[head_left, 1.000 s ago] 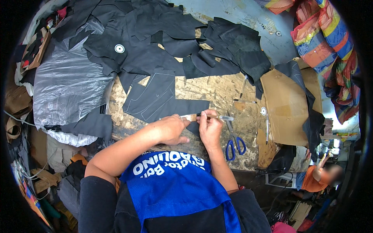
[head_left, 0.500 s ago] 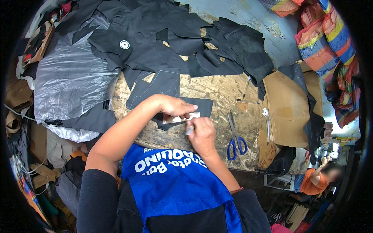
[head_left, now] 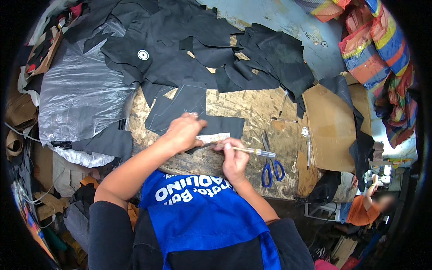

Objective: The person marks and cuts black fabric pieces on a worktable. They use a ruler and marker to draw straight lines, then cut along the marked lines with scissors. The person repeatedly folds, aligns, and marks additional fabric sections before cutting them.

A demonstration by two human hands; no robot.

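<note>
Since a moment ago, the person's left hand (head_left: 182, 132) has drawn back toward the left, leaving more of the pale strip (head_left: 216, 137) uncovered, and the pen (head_left: 258, 152) now leans low across the right hand (head_left: 235, 163). The right hand is closed around that pen, its writing end pointing left along the strip's near edge. The left hand's fingers are loosely spread and blurred, over a dark sheet (head_left: 225, 123) marked with light lines; its thumb is at the strip's left end, but I cannot tell whether it grips anything. The strip lies on the near part of that sheet, on the worn worktop (head_left: 245, 101). Blue-handled scissors (head_left: 272, 172) lie just right of the right hand, and more dark pieces (head_left: 180, 54) are heaped beyond.
</note>
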